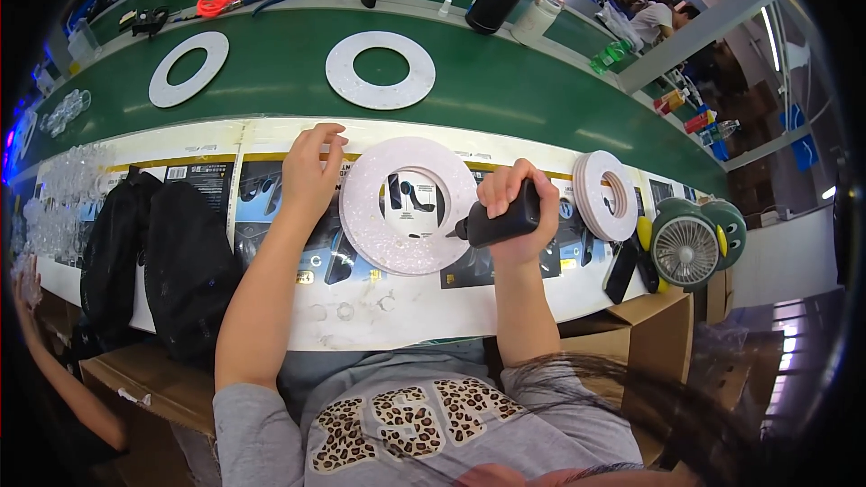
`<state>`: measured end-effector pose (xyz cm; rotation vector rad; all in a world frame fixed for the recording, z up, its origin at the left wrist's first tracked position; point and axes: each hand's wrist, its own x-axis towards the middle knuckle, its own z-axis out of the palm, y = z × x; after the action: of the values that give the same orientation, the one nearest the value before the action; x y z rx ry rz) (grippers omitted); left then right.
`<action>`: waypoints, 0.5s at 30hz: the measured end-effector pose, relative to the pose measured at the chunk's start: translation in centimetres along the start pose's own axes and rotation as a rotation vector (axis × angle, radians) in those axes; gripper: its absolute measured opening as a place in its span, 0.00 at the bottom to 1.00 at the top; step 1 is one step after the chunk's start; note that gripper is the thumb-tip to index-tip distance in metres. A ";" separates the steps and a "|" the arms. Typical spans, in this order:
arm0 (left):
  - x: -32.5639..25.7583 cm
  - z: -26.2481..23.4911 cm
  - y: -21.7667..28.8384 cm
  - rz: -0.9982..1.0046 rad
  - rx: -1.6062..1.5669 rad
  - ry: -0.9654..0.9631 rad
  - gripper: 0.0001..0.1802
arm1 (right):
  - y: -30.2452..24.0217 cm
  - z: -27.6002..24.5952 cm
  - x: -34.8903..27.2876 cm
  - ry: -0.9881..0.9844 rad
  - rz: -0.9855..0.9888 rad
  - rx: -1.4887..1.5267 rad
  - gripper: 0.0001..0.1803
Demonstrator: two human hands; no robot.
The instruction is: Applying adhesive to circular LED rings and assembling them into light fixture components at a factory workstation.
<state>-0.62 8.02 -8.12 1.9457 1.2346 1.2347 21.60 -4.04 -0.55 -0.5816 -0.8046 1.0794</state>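
Green tabletop [271, 81] stretches behind a white work ledge [424, 323], where a speckled white ring [368, 221] lies flat. Wrapped tightly around a black bottle [494, 229], the right hand [523, 214] points its nozzle [462, 229] at the ring's right side; contact is unclear. The left hand [314, 173], fingers loosely bent, hovers just beside the ring's left edge. Farther right sit a ring stack [592, 200] and a green fan [686, 251].
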 end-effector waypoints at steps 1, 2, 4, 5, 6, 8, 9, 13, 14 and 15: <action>0.0 0.0 0.1 -0.011 -0.006 -0.002 0.09 | 0.1 -0.1 0.0 0.002 -0.001 0.000 0.18; 0.0 0.0 0.1 -0.011 -0.006 -0.004 0.09 | 0.1 -0.1 0.0 -0.009 0.007 -0.002 0.18; 0.0 0.0 0.0 -0.016 -0.009 -0.001 0.09 | 0.2 -0.2 0.1 -0.018 0.014 -0.003 0.19; 0.1 0.0 0.1 -0.016 -0.011 -0.002 0.09 | 0.2 -0.3 0.1 -0.018 0.016 -0.004 0.19; 0.1 0.0 0.1 -0.009 -0.005 -0.006 0.09 | 0.2 -0.3 0.1 -0.018 0.018 -0.004 0.19; 0.1 -0.1 0.1 -0.003 0.002 -0.009 0.09 | 0.3 -0.4 0.1 -0.015 0.018 -0.003 0.18; 0.1 -0.1 0.1 0.002 0.011 -0.010 0.09 | 0.3 -0.4 0.1 -0.012 0.019 -0.001 0.18; 0.1 -0.2 0.2 -0.001 -0.004 -0.011 0.09 | 0.4 -0.3 0.1 -0.005 0.015 -0.010 0.18; 0.1 -0.2 0.3 0.000 -0.004 -0.011 0.09 | 0.4 -0.3 0.1 -0.002 0.017 -0.012 0.18; 0.1 -0.2 0.3 0.002 -0.005 -0.010 0.09 | 0.4 -0.3 0.1 0.001 0.019 -0.014 0.18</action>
<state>-0.65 7.94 -7.76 1.9481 1.2241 1.2266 21.65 -3.80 -0.95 -0.6024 -0.8078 1.0913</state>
